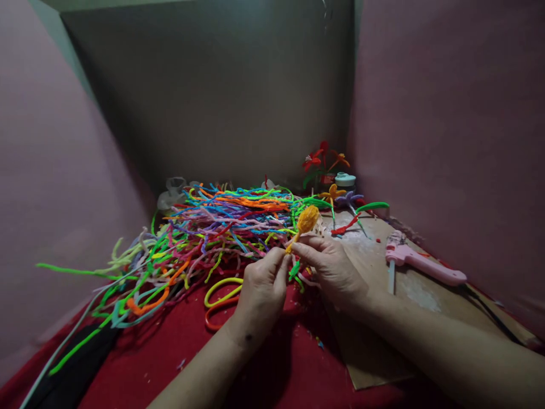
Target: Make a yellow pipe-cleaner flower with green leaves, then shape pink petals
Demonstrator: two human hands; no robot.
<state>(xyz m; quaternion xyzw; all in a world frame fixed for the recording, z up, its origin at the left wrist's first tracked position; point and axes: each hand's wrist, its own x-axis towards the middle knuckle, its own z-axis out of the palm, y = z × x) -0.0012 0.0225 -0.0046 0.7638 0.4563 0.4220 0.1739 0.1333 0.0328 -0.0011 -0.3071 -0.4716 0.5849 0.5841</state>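
My left hand (261, 287) and my right hand (334, 267) meet in the middle, both pinching a small orange pipe-cleaner piece (305, 221) with a fuzzy coiled head that points up and right. A green pipe-cleaner bit (294, 269) shows between the two hands. Behind them spreads a big heap of coloured pipe cleaners (213, 227) on the red cloth (170, 352).
A pink glue gun (421, 266) lies on a cardboard sheet (426, 295) at the right, its black cord trailing off. Finished pipe-cleaner flowers (323, 159) stand at the back right by a small jar (344, 180). Pink walls close in on both sides.
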